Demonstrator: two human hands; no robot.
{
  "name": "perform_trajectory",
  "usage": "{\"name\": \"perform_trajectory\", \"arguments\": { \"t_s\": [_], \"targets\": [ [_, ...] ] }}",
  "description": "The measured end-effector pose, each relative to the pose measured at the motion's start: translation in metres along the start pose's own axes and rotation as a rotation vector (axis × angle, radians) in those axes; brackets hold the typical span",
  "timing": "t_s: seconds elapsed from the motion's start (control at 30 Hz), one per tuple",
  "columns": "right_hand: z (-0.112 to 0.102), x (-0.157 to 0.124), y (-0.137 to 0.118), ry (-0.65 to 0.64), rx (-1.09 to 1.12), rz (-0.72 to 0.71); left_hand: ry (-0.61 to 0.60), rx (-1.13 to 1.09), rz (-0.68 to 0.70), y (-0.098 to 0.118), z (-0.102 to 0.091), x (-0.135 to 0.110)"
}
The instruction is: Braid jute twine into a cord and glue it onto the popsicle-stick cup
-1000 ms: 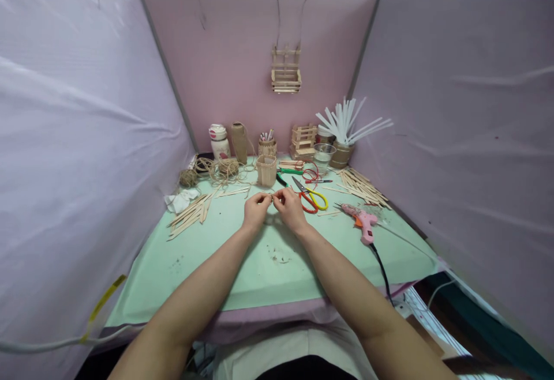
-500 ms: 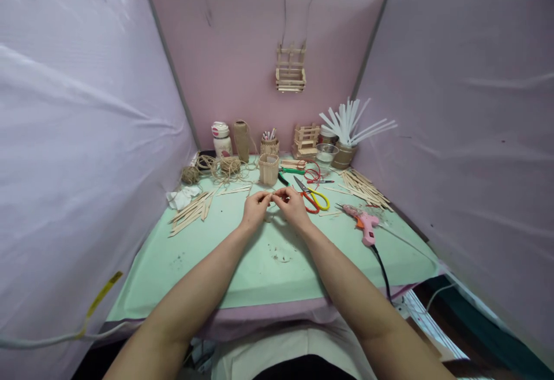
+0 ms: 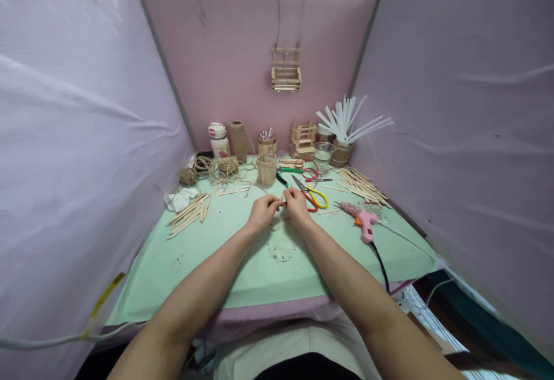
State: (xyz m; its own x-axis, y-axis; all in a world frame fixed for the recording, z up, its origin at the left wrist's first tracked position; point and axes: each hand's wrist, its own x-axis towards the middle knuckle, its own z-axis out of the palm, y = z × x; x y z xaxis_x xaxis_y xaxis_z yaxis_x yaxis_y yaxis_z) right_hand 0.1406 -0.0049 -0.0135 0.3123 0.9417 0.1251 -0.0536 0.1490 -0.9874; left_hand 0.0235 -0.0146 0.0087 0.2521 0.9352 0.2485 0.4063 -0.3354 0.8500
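Observation:
My left hand and my right hand meet over the middle of the green mat, fingers pinched together on a small pale piece held between them, possibly a bit of stick or twine. It is too small to make out. Just beyond the hands stands a small box of craft sticks. Red and yellow scissors lie right beside my right hand.
A pink glue gun with a black cord lies at right. Loose craft sticks lie at left and more sticks at right. Twine balls, jars, a cup of white straws line the back. Purple partitions enclose three sides.
Both hands have shifted slightly to the right and moved closer together, still pinching the small piece. The camera view swayed a little.

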Motion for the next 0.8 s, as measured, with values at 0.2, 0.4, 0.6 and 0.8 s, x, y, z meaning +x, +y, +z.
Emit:
{"name": "perform_trajectory", "arguments": {
  "t_s": [0.2, 0.4, 0.6, 0.8],
  "targets": [
    [-0.002, 0.001, -0.007, -0.024, 0.154, 0.063, 0.008, -0.061, 0.0, -0.001, 0.001, -0.002],
    [-0.009, 0.008, -0.014, -0.06, 0.19, 0.112, 0.067, -0.311, -0.074, -0.009, 0.002, 0.0],
    [-0.009, 0.006, -0.02, -0.054, 0.206, 0.165, 0.073, -0.417, -0.142, -0.002, -0.002, -0.002],
    [-0.009, 0.006, -0.016, -0.164, 0.129, 0.236, 0.101, -0.395, -0.085, 0.005, -0.01, -0.005]
  ]
}}
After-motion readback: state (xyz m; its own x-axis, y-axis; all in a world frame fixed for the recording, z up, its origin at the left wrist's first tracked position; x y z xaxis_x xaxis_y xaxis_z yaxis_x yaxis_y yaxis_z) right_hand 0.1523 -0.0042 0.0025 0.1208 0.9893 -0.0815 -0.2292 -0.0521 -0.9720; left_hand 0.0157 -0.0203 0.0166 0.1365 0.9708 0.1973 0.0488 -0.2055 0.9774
